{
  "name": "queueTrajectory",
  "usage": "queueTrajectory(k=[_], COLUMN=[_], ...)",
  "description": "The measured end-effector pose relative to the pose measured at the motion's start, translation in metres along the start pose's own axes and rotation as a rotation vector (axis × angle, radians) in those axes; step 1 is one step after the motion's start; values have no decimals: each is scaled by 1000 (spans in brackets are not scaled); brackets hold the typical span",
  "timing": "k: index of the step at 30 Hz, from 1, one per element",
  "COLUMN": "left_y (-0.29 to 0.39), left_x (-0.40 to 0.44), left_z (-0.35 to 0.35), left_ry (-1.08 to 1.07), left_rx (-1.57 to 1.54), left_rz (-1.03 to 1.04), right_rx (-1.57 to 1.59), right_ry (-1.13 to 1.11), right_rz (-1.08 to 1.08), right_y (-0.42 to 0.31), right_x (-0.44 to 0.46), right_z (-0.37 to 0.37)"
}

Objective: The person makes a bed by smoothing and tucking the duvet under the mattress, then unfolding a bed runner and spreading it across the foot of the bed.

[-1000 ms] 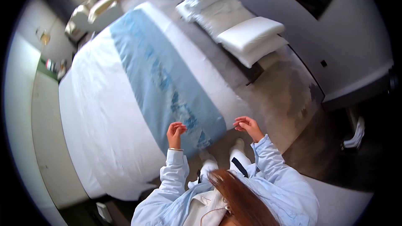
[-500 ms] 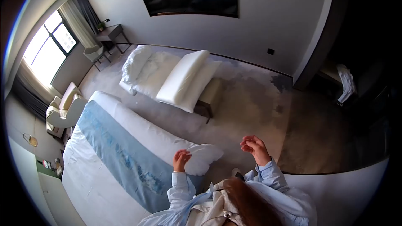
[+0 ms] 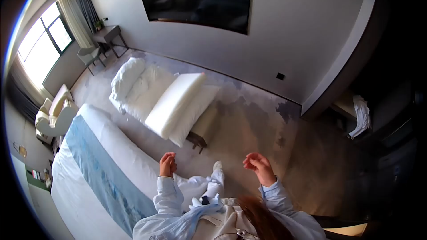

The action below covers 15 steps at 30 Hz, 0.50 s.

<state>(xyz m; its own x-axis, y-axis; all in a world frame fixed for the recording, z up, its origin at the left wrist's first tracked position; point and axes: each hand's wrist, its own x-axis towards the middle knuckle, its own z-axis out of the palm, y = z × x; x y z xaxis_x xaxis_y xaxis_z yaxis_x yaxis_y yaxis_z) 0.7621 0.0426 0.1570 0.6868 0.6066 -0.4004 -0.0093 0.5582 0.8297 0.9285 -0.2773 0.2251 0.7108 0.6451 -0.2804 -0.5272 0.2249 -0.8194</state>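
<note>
My left hand [image 3: 168, 164] is raised over the near corner of the bed, its fingers loosely curled in and nothing visible in them. My right hand [image 3: 260, 168] hangs in the air above the carpet, fingers bent but apart, holding nothing. Nearest the left hand is the bed [image 3: 120, 135], with a smooth white cover and a blue patterned runner [image 3: 95, 164] across it. Beyond the bed foot stands a bench [image 3: 205, 126]. White pillows [image 3: 175, 104] and a bunched white duvet [image 3: 135, 84] are heaped on it.
A wall-mounted TV [image 3: 195, 0] hangs beyond the bench. A desk [image 3: 109, 35] and a chair [image 3: 90, 55] stand by the window, an armchair [image 3: 58, 115] beside the bed. White cloth [image 3: 360, 115] hangs at the right. My shoe [image 3: 217, 171] shows on the carpet [image 3: 249, 124].
My view has shifted and turned, so the bench and its bedding sit lower and further left. Both hands remain raised and empty. One shoe has come into view.
</note>
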Motion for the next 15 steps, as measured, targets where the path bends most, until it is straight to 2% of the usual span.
queueTrajectory(k=[5, 8, 11, 15], left_y=[22, 32, 49, 73], left_x=[126, 218, 296, 371], left_z=[45, 90, 156, 247], left_ry=[-19, -61, -176, -260], left_rx=[-68, -109, -96, -46], left_rz=[-40, -69, -69, -123], right_rx=[-133, 239, 337, 237], right_ry=[20, 260, 292, 294], right_rz=[-73, -93, -85, -93], right_y=[-47, -59, -77, -119], right_x=[96, 161, 222, 296], right_z=[-27, -42, -45, -48])
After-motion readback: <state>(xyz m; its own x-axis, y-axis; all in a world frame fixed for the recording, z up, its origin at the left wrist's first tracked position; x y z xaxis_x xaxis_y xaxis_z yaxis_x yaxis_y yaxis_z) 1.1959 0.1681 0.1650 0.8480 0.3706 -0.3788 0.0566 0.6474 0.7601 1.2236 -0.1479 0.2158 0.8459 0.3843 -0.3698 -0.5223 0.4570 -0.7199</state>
